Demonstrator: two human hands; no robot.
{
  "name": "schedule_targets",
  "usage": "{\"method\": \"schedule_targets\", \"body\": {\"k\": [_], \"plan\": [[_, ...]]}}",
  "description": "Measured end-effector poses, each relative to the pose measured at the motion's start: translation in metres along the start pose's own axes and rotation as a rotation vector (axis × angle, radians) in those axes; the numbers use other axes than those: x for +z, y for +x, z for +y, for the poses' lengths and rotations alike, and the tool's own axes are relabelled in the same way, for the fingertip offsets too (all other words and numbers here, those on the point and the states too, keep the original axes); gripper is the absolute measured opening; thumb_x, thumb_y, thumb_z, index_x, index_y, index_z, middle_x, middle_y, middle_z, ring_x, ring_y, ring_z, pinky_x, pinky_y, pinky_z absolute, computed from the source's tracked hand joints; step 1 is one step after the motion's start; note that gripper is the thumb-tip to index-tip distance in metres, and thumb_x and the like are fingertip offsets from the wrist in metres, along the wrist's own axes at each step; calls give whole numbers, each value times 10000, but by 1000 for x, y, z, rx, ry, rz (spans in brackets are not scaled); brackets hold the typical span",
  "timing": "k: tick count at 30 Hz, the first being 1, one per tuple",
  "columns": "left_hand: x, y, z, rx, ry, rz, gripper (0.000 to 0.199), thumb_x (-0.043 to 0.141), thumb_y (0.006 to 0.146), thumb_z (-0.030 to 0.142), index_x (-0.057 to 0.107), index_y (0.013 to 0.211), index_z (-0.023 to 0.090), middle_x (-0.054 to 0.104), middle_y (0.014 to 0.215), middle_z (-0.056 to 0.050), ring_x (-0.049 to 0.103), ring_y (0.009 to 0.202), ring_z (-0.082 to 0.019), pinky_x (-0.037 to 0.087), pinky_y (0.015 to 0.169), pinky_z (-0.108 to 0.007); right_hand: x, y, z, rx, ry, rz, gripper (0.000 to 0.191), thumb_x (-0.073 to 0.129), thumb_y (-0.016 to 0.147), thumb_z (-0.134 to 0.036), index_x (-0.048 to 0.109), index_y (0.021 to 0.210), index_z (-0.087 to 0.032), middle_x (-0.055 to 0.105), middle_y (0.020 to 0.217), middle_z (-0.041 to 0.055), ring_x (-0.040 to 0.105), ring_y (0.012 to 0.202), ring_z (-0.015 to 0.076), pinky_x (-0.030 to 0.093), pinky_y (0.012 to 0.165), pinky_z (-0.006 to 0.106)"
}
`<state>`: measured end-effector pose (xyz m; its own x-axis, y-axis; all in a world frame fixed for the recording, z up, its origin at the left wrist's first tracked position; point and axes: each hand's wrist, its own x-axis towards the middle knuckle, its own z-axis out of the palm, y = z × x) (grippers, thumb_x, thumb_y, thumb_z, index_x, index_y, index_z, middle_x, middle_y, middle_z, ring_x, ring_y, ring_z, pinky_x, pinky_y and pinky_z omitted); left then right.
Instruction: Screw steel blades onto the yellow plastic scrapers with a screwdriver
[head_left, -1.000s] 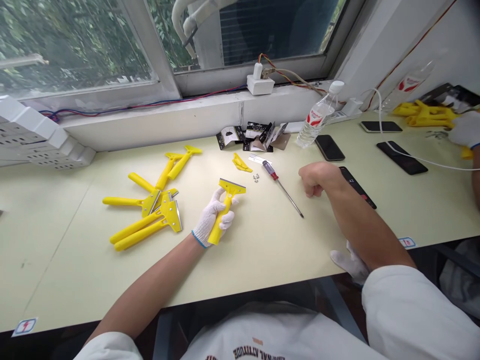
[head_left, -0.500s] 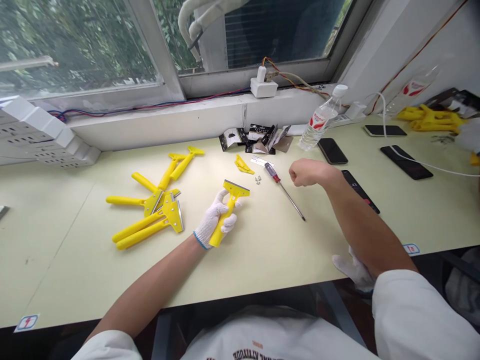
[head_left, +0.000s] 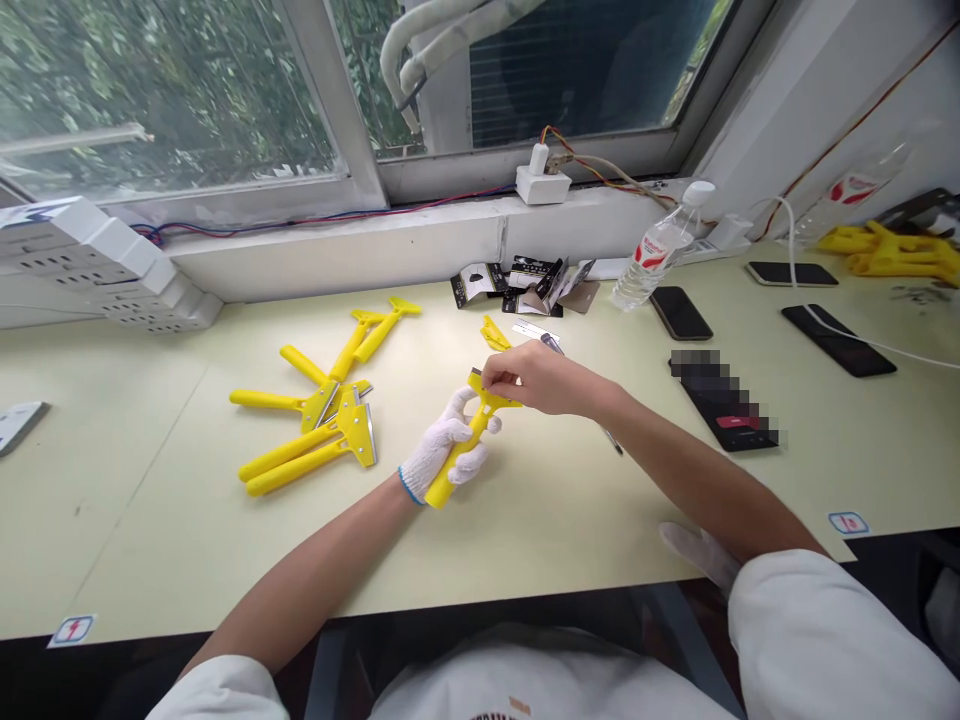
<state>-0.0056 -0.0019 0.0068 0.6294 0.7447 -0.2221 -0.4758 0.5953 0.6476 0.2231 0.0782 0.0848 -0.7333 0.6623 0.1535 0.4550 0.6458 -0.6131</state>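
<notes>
In a white knit glove, my left hand (head_left: pixel 442 445) is wrapped round the handle of a yellow scraper (head_left: pixel 459 455), whose head points away from me. My right hand (head_left: pixel 536 375) is bare and reaches over the scraper's head with its fingers pinched together. What those fingertips hold, if anything, is hidden. Just behind them lies a small yellow plastic piece (head_left: pixel 493 333). A screwdriver (head_left: pixel 551 343) lies mostly covered by my right hand and forearm, its handle end and tip showing. To the left rests a group of other yellow scrapers (head_left: pixel 300 465) with metal blades.
Crumpled black-and-white packaging cards (head_left: pixel 536 285) lie against the wall ledge. A water bottle (head_left: pixel 656 250) and several phones (head_left: pixel 681 313) stand and lie on the right. White boxes (head_left: pixel 112 265) are stacked at the far left. A white glove (head_left: pixel 701 555) sits by the table's front edge.
My right hand has moved left, from beside the screwdriver onto the scraper's head, and now covers part of the screwdriver. My left hand keeps its grip on the scraper.
</notes>
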Motion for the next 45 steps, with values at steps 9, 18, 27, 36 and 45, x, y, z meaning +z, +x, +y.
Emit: {"method": "schedule_targets", "body": {"k": [9, 18, 27, 36, 45], "plan": [[-4, 3, -5, 85, 89, 56, 580, 599, 837, 147, 426, 1354, 344, 620, 1137, -11, 467, 421, -47, 360, 333, -181, 27, 3, 11, -63, -23, 87, 204, 525, 1069, -174, 687, 949, -204, 735, 1094, 88, 680, 921, 223, 494, 823, 366], [13, 2, -8, 146, 230, 178, 617, 616, 817, 186, 394, 1373, 335, 628, 1133, 1, 541, 437, -70, 415, 348, -208, 36, 0, 9, -19, -50, 167, 117, 561, 1004, -114, 544, 1000, -229, 737, 955, 33, 611, 758, 179, 394, 694, 298], [11, 3, -8, 158, 265, 178, 600, 600, 811, 169, 385, 1350, 323, 641, 1147, 0, 560, 417, -80, 443, 336, -230, 39, 0, 10, 35, 39, 208, 182, 573, 971, -101, 473, 938, -249, 716, 937, 23, 618, 772, 188, 408, 700, 307], [-1, 4, -14, 143, 281, 133, 599, 579, 834, 165, 421, 1384, 340, 627, 1173, -15, 577, 430, -85, 469, 347, -240, 34, 4, 29, 272, 274, 205, 256, 839, 798, -298, 597, 849, -233, 676, 841, -7, 624, 774, 186, 461, 666, 312], [-4, 4, -4, 65, 114, 163, 698, 617, 798, 145, 416, 1426, 374, 606, 1138, -11, 486, 448, -46, 368, 340, -160, -21, -2, 39, 584, -116, 85, 357, 749, 898, -558, 668, 864, -212, 769, 933, 87, 706, 879, 251, 475, 715, 343]]}}
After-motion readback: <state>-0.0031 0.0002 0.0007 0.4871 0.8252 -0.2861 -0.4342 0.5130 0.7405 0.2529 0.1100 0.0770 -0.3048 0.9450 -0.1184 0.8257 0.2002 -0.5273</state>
